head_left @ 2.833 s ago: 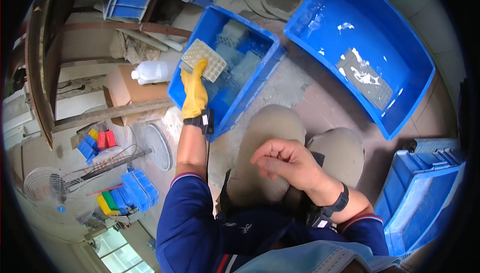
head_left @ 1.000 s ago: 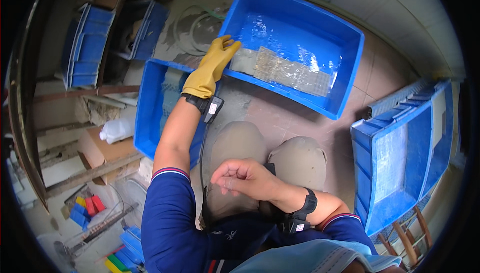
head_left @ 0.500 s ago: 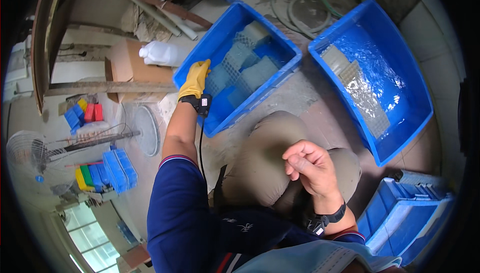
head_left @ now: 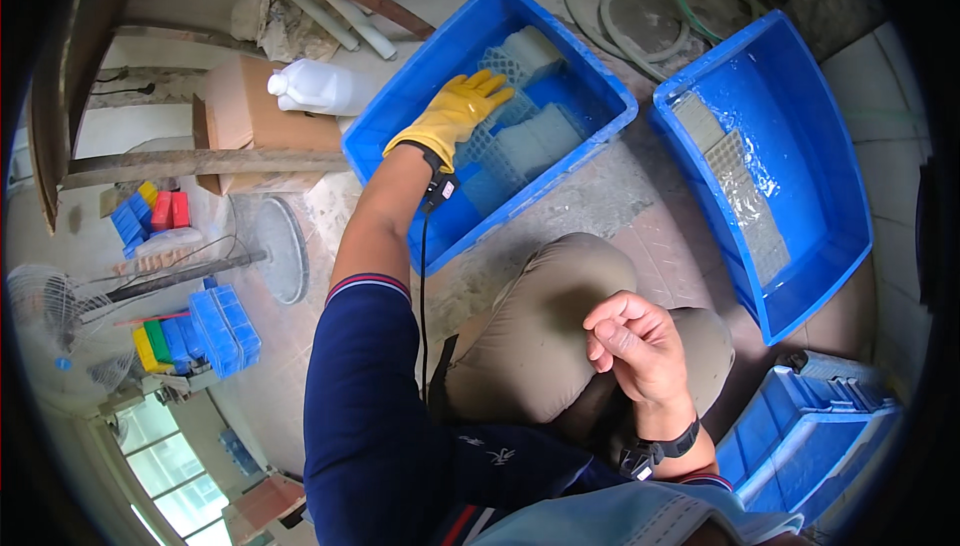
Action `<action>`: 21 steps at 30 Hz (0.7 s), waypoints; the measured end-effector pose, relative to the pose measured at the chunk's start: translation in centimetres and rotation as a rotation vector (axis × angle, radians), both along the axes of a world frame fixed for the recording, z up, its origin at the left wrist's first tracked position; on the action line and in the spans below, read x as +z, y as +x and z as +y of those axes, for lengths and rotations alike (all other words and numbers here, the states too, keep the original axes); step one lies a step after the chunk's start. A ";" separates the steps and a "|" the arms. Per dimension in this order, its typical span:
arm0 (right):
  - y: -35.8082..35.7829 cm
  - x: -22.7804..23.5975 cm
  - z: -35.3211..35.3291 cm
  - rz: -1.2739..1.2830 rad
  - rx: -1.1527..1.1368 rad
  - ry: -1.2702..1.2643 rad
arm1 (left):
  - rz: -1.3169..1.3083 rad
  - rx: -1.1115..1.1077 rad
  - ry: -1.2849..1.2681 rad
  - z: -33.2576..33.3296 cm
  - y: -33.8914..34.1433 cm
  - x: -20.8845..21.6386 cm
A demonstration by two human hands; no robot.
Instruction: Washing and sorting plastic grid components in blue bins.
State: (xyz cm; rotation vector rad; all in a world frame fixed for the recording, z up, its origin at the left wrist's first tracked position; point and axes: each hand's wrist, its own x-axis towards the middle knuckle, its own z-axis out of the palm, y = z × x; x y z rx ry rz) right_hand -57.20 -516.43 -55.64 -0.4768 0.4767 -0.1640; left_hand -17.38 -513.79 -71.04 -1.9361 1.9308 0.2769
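My left hand (head_left: 455, 116), in a yellow rubber glove, reaches into a blue plastic tub (head_left: 400, 146) on the floor. Its fingers lie on a stack of pale grid-patterned panels (head_left: 520, 136) soaking in the water, and whether they grip a panel cannot be seen. My right hand (head_left: 635, 341) is bare, loosely curled, and rests above my knee holding nothing. A second, larger blue tub (head_left: 800, 276) stands to the right with a long mesh panel (head_left: 740, 196) lying in shallow water.
A white plastic jug (head_left: 315, 88) and a cardboard box (head_left: 245, 111) sit left of the first tub. Coiled hose (head_left: 625, 16) lies behind the tubs. Blue crates (head_left: 810, 426) are stacked at lower right. A fan (head_left: 55, 331) and coloured blocks (head_left: 190, 331) stand at left.
My left hand carried a grid panel from the left tub to the right tub, left it there, and has come back into the left tub. My right hand stayed by my knee.
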 end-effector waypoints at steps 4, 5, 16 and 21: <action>0.1 0.3 0.2 0.008 0.001 -0.008 | -0.102 0.007 0.141 -0.5 -0.2 -2.4; 0.1 0.3 0.2 0.012 -0.003 -0.004 | -0.098 0.002 0.145 -0.4 -0.1 -2.8; 0.3 0.2 0.1 0.012 0.018 -0.004 | -0.169 0.063 0.304 2.9 1.2 -1.7; 0.3 0.3 -0.1 0.018 0.014 0.006 | -0.087 0.013 0.234 7.5 3.2 -2.2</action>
